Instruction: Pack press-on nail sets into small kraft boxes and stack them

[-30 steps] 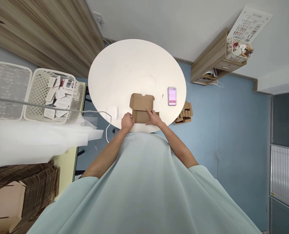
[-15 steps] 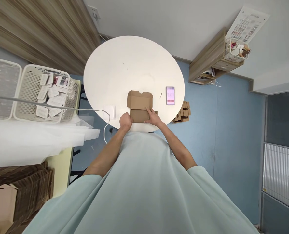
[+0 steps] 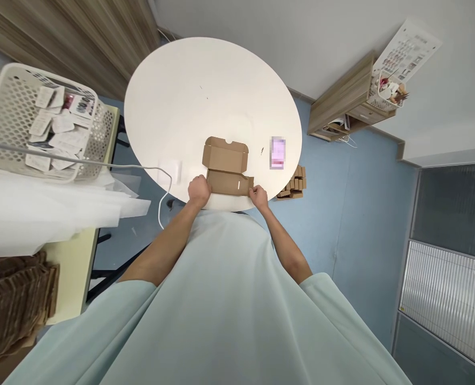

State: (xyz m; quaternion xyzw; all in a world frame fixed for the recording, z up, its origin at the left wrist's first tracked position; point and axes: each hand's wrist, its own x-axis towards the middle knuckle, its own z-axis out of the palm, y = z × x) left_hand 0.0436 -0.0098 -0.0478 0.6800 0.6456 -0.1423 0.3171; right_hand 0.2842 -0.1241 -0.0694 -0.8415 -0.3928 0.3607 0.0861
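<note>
While the round white table [image 3: 205, 75] fills the middle, here's the brown cardboard mailer box [image 3: 226, 159], spread open by the tabletop's near edge, its lid panel tipped toward the far edge. The left hand [image 3: 199, 191] is curled narrow against the box's left end, gripping or just pressing, I can't tell. And the right hand [image 3: 259, 197] pinches the side flap [image 3: 251, 183]! Near the right edge, a phone [image 3: 277, 153] glows pink.
</note>
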